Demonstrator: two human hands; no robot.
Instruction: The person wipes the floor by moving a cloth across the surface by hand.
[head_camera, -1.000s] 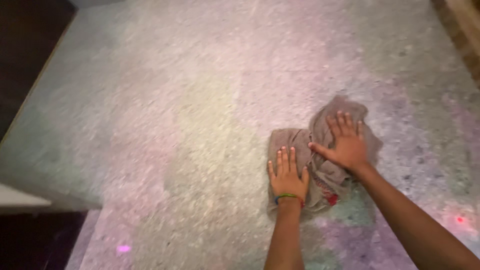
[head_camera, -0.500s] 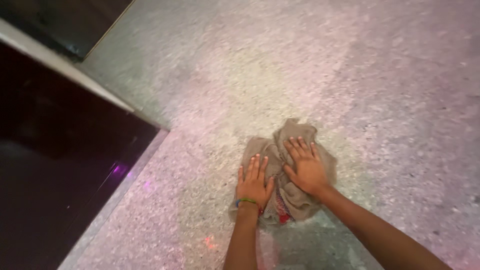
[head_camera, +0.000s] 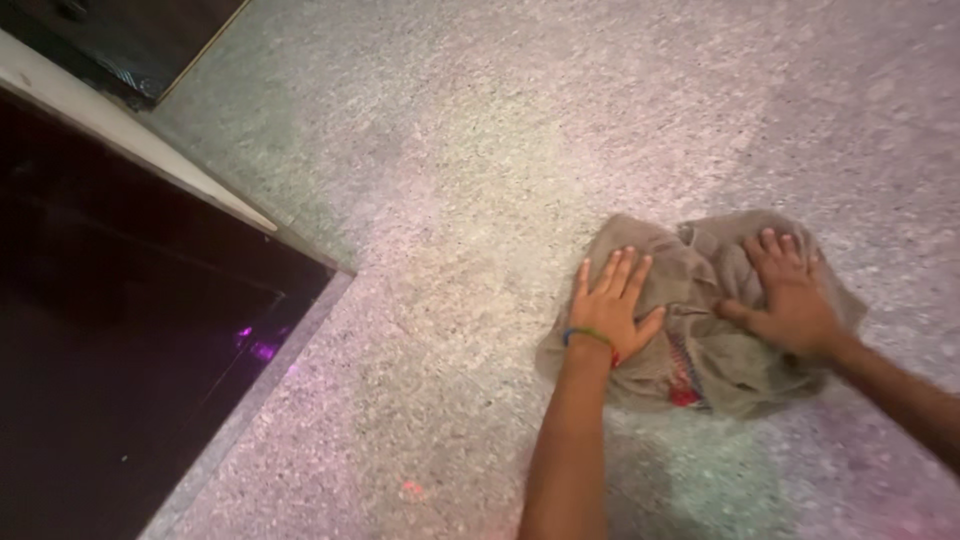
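No grip is closing on anything here — both hands are lying wide and flat, fingers spread, palms pressing down on a crumpled brown cloth (head_camera: 700, 320) that is resting on the speckled stone floor (head_camera: 500, 150). The left hand (head_camera: 612, 310), with a green and red band (head_camera: 590, 338) at its wrist, is sitting on the cloth's left part; the right hand (head_camera: 790, 295) is sitting on its upper right part, thumb reaching inward. The two are lying near each other but not touching, with bunched folds and a patch of red and blue stitching (head_camera: 685, 380) showing between and below them.

The cloth is lying right of the middle of the view, well apart from the dark recessed panel (head_camera: 120, 350) and its pale edge strip (head_camera: 150, 160) at the left.

To wipe well like this, I judge the weight should be going through the heels of both palms evenly — otherwise the loose folds are likely to ride up and only part of the cloth will be rubbing the floor. Flattening the bunched middle and keeping the hands moving together, in overlapping passes, should be leaving fewer missed streaks on the rough surface.
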